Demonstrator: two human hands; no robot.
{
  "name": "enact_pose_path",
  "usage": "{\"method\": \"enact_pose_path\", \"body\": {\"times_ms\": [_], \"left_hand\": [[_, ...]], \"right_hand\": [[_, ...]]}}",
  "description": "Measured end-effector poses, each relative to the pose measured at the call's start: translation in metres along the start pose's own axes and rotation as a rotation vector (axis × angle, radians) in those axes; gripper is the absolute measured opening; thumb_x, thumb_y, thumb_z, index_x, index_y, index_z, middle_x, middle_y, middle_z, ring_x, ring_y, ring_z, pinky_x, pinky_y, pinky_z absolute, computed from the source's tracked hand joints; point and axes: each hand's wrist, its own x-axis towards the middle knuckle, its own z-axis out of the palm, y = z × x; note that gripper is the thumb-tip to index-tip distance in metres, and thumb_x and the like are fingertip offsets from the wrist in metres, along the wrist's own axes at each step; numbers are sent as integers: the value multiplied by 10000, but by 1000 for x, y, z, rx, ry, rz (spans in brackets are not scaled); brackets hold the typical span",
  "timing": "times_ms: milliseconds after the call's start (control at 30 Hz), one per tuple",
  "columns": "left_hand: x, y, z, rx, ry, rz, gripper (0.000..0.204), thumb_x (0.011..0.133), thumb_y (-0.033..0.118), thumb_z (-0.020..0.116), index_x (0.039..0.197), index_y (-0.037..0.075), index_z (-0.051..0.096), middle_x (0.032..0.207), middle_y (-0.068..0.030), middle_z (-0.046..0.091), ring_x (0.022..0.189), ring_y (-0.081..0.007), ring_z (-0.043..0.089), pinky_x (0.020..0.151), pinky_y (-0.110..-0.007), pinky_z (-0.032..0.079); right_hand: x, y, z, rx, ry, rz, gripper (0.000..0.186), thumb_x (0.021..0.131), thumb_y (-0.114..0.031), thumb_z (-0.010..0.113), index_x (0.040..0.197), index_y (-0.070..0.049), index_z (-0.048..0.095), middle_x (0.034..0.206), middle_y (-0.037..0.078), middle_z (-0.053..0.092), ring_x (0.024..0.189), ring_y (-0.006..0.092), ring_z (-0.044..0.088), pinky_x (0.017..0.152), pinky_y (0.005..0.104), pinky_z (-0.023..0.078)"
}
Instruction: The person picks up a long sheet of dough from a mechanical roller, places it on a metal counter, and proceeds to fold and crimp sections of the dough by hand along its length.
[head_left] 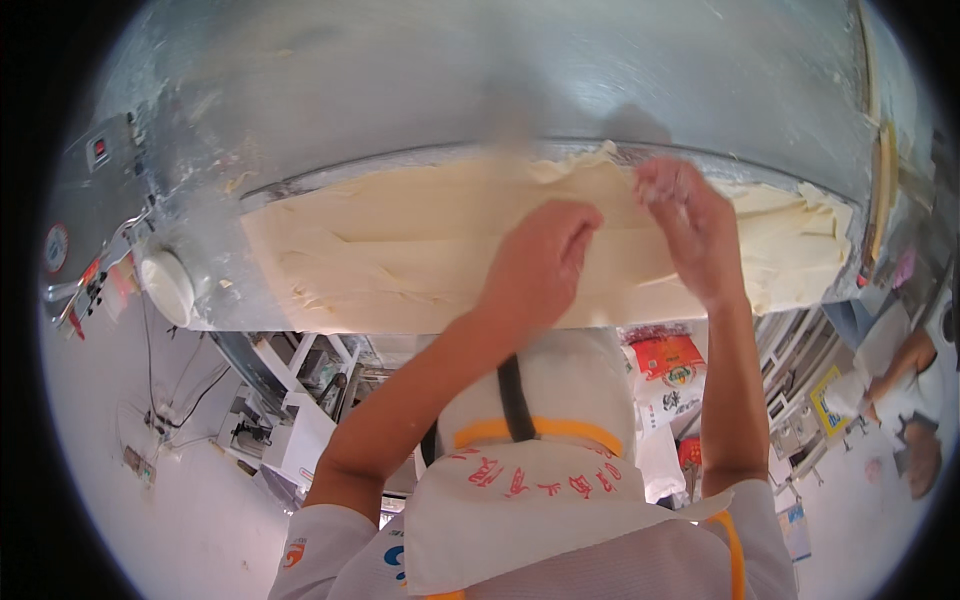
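A wide, pale sheet of dough (400, 235) lies along the near side of the metal worktable, with creases on its surface and ragged edges at the right. Over its middle hangs my left hand (545, 258), fingers curled closed; whatever they may hold is hidden. To the right, above the dough's far edge, my right hand (692, 215) has its fingers bent together and whitish powder on them. Motion blurs its fingertips, so I cannot make out anything between them.
The metal worktable (400, 90) stretches away beyond the dough. A white bowl (167, 287) stands at its near left corner, beside a grey machine (95, 190). Printed sacks (668, 375) are under the table. Another person (915, 370) is at the far right.
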Motion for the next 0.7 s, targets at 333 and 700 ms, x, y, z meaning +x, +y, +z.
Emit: {"method": "enact_pose_path", "body": {"times_ms": [333, 700], "left_hand": [[-82, -23, -44, 657, -25, 282, 541, 1043, 200, 698, 1518, -30, 578, 1608, -241, 541, 1545, -444, 469, 1303, -646, 328], [-138, -120, -142, 461, 388, 29, 381, 1129, 159, 596, 1477, 9, 629, 1606, -207, 576, 1567, -370, 480, 1307, -521, 383]], "right_hand": [[-24, -24, 20, -154, 60, -171, 160, 1061, -5, 678, 1211, -7, 734, 1102, 105, 767, 1003, 210, 710, 948, 342, 562], [-24, -43, 55, -30, 119, -176, 202, 1119, -43, 630, 1284, -4, 739, 1183, 120, 777, 1047, 216, 732, 999, 365, 581]]}}
